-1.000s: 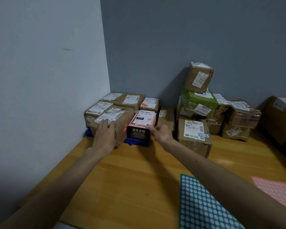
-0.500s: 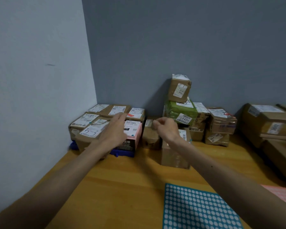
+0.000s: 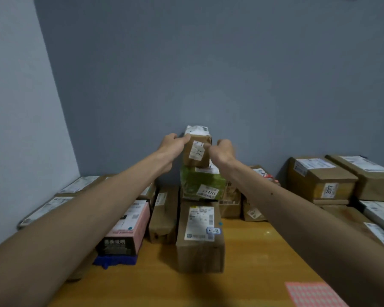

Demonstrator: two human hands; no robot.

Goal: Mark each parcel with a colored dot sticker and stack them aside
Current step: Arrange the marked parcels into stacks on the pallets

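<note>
Left hand (image 3: 172, 147): the fingertips are out of sight at the left edge of the top parcel (image 3: 197, 151).
Right hand (image 3: 223, 151): blurred. Whether it grips the parcel or only touches it cannot be told.
Label print: too small and soft to read on most parcels.
Green parcel (image 3: 200, 185): upper face covered by the top parcel, right end by the right forearm.
Pink box (image 3: 131, 227): left side hidden by the left forearm.
Blue item (image 3: 113, 260): lies beneath the pink box and shows only its front edge.
Left parcels (image 3: 80, 185): mostly behind the left forearm.
Sticker sheet (image 3: 310, 293): cut by the bottom edge, right part under the right arm.
Right parcels (image 3: 375, 173): cut by the right edge.
</note>
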